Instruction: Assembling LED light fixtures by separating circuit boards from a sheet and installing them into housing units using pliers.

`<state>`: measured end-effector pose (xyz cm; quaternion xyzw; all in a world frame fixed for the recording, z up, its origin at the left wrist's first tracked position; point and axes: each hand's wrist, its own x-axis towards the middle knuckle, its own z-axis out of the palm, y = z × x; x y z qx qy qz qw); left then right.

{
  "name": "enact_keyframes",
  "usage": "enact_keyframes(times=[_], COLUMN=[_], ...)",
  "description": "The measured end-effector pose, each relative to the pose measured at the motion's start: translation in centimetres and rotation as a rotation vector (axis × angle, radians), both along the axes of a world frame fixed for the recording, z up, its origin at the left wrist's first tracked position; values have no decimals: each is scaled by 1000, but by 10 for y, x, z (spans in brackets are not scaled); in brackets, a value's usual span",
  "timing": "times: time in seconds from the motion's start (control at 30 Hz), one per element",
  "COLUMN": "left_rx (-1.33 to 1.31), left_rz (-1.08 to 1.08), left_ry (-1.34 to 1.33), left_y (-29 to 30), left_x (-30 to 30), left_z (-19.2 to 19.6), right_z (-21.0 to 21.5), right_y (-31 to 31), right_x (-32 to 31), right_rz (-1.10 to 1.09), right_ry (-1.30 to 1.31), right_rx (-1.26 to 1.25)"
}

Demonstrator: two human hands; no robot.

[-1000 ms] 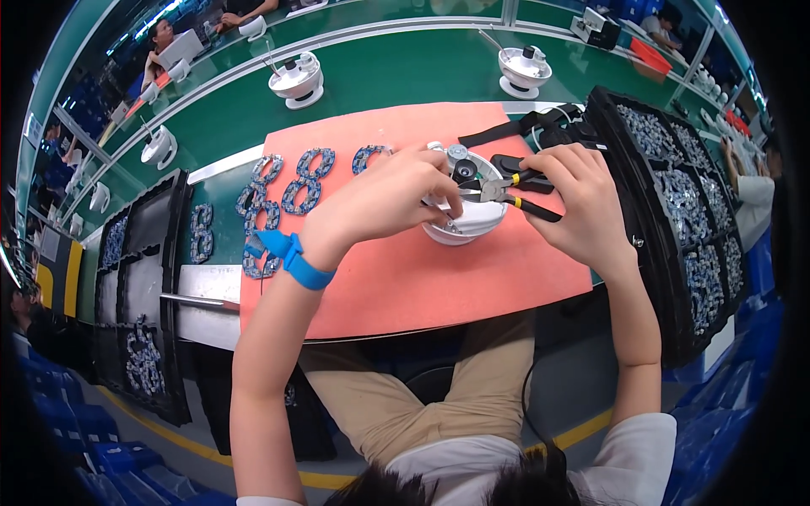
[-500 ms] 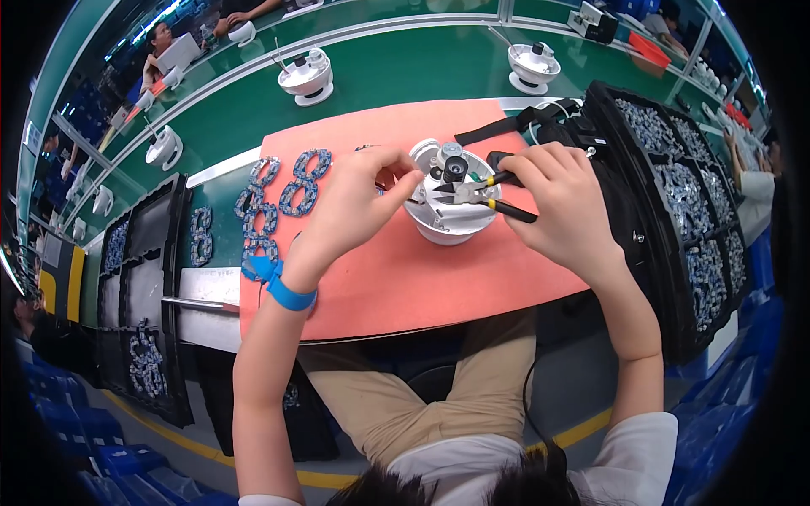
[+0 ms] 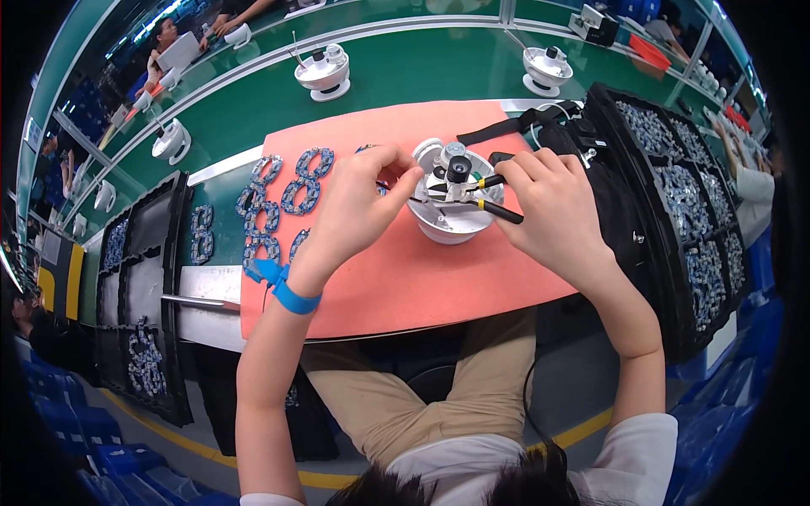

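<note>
A white round fixture with a black knob on top stands on the salmon-pink mat. My left hand is pinched at the fixture's left rim, holding a small part that I cannot make out. My right hand grips black pliers with yellow bands, their tip over the fixture's middle. A blue strap circles my left wrist.
Several blue-grey figure-eight coil parts lie on the mat's left. Black trays of such parts stand at the right and the left. More white fixtures sit on the green bench behind. Other people work at the far left.
The fixture and both hands have shifted slightly up and away on the mat. The pliers' tip now sits over the fixture's centre, and my left fingers have closed on its rim.
</note>
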<state>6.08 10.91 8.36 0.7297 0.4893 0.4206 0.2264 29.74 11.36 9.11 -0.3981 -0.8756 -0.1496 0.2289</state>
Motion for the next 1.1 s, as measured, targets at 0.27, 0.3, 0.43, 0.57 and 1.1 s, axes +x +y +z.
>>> enact_keyframes(times=[0.27,0.3,0.43,0.57,1.1], left_rx=[-2,9,-31,-52,-73], left_rz=[-23,-26,-18,-19,-22], left_ry=[-12,-16,-40,-127,-172], left_y=[-2,-2,-3,-2,-5], left_x=[-3,-3,-3,-6,-5], left_z=[-3,-5,-7,-17,-21], right_z=[0,-1,-5,-8,-5], right_y=[1,3,8,10,7], right_x=[-6,-6,-5,-3,-4], right_rz=[3,12,53,57,28], right_ry=[-50,-66,-24,-3,31], right_rx=[20,13,1,-58,-40])
